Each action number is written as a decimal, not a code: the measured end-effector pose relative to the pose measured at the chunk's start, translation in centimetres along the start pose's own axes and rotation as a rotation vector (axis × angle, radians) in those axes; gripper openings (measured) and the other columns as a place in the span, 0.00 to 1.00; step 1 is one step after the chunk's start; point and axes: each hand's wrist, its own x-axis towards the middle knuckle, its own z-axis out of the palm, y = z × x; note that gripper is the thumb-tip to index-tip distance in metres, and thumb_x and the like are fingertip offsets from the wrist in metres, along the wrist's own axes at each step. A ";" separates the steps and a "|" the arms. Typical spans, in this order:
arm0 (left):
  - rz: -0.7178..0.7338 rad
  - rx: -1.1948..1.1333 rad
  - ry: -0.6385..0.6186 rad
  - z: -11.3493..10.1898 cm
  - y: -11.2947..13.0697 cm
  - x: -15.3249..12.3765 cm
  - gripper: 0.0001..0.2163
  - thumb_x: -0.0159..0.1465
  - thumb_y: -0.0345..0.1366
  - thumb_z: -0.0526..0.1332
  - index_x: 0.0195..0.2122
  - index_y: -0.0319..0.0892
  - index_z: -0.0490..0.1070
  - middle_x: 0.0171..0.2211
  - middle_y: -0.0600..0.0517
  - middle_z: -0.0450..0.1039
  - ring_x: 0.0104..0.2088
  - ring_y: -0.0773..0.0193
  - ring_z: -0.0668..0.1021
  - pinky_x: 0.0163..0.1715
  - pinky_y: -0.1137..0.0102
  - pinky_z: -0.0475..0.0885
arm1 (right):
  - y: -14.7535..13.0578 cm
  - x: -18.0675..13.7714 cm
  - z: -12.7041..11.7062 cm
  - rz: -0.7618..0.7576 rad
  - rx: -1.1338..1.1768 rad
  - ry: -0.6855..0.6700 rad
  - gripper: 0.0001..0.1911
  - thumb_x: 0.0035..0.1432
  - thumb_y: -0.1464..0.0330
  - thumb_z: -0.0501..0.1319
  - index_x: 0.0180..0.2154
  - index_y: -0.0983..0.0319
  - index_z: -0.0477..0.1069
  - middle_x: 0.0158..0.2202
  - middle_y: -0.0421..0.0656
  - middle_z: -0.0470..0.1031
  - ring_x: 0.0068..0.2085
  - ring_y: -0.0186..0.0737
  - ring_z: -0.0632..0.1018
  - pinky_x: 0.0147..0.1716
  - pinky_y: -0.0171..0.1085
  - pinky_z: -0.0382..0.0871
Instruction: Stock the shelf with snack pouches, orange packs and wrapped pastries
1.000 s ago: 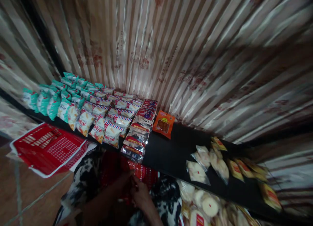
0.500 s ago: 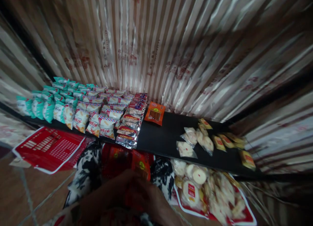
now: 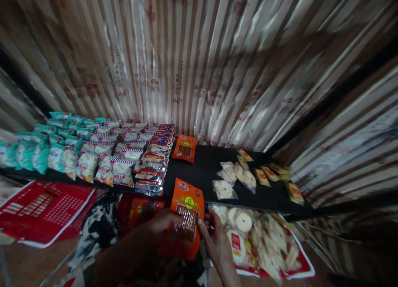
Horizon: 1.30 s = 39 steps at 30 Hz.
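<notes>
Your left hand is closed on an orange packet, thumb across its clear window, fingers hidden behind. Your right hand has its thumb at the packet's right edge; whether it pinches or only steadies, cannot tell. Change noted: half a second ago both hands are low, dark and blurred, their load hard to read; now the packet stands out, printed face toward you, top tilted up before the shelf. Meaning, as judged: the packet is in hand and off the pile, but not yet set down anywhere. Just left of and below the grip, more orange packets lie in a red basket between your knees. Straight beyond the grip, a matching shelf packet lies where it was, bare black surface to its right. Beyond and left: a silver-and-red row, then white snack bags, then teal bags. Right of the grip: clear-wrapped pieces and yellow packets on the shelf, a loaded basket below. Farther left, low down, another red basket.
</notes>
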 end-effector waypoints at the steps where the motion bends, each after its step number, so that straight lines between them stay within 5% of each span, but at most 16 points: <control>1: 0.002 0.009 0.025 0.3 0.6 0.2 0.16 0.45 0.31 0.64 0.37 0.32 0.74 0.32 0.44 0.77 0.36 0.54 0.78 0.40 0.63 0.69 | 0.0 0.2 0.3 0.039 0.101 -0.035 0.31 0.42 0.49 0.63 0.44 0.61 0.67 0.38 0.47 0.77 0.38 0.45 0.77 0.37 0.41 0.71; 4: -0.011 0.038 0.055 1.3 2.5 0.6 0.15 0.43 0.31 0.64 0.34 0.34 0.75 0.29 0.47 0.77 0.34 0.55 0.78 0.38 0.65 0.70 | 0.0 0.8 1.3 0.133 0.436 -0.143 0.28 0.42 0.51 0.65 0.41 0.60 0.66 0.34 0.44 0.77 0.36 0.43 0.78 0.36 0.39 0.72; 9: 0.040 0.179 0.078 2.8 4.9 2.5 0.11 0.45 0.29 0.62 0.31 0.36 0.74 0.27 0.49 0.77 0.35 0.54 0.78 0.37 0.66 0.71 | 0.7 3.8 2.6 0.151 0.609 0.003 0.22 0.41 0.55 0.66 0.36 0.59 0.63 0.28 0.38 0.76 0.29 0.39 0.77 0.29 0.36 0.71; 13: 0.140 0.375 0.406 3.1 6.3 6.0 0.16 0.50 0.26 0.57 0.41 0.36 0.70 0.34 0.47 0.77 0.34 0.58 0.79 0.34 0.68 0.72 | 0.7 7.9 3.3 0.006 0.568 0.075 0.21 0.43 0.58 0.65 0.38 0.58 0.63 0.30 0.38 0.76 0.33 0.40 0.78 0.32 0.36 0.71; 16: 0.216 0.644 0.684 3.0 7.8 8.6 0.19 0.54 0.26 0.55 0.49 0.38 0.65 0.44 0.45 0.74 0.43 0.58 0.76 0.42 0.69 0.70 | 0.2 11.4 4.1 -0.036 0.544 0.061 0.22 0.44 0.59 0.64 0.40 0.59 0.63 0.30 0.40 0.77 0.33 0.40 0.78 0.33 0.38 0.72; 19: 0.236 0.767 0.793 3.2 9.5 10.5 0.27 0.54 0.27 0.57 0.57 0.38 0.57 0.55 0.41 0.64 0.55 0.55 0.68 0.54 0.66 0.61 | -0.4 15.2 5.1 -0.027 0.559 0.044 0.23 0.44 0.58 0.64 0.42 0.60 0.62 0.29 0.40 0.77 0.29 0.40 0.78 0.30 0.37 0.71; 24: 0.228 1.243 0.936 4.3 11.9 12.5 0.28 0.55 0.32 0.57 0.59 0.39 0.56 0.61 0.40 0.53 0.61 0.51 0.60 0.58 0.63 0.57 | -2.0 21.4 6.9 -0.028 0.374 0.119 0.21 0.44 0.60 0.61 0.40 0.61 0.64 0.28 0.41 0.77 0.28 0.39 0.78 0.26 0.34 0.70; 31: 0.202 1.415 0.919 3.7 14.0 15.7 0.25 0.58 0.37 0.54 0.58 0.42 0.59 0.64 0.46 0.50 0.64 0.51 0.51 0.59 0.58 0.55 | -3.4 26.8 9.5 -0.040 0.086 0.128 0.18 0.48 0.62 0.58 0.42 0.61 0.65 0.30 0.43 0.78 0.30 0.39 0.79 0.27 0.32 0.69; 39: 0.113 1.408 0.837 2.3 14.3 17.7 0.24 0.58 0.36 0.53 0.57 0.39 0.62 0.64 0.43 0.50 0.64 0.49 0.49 0.60 0.56 0.51 | -4.5 27.6 10.4 -0.090 -0.237 0.099 0.19 0.53 0.66 0.56 0.47 0.63 0.64 0.36 0.48 0.76 0.37 0.43 0.77 0.36 0.36 0.66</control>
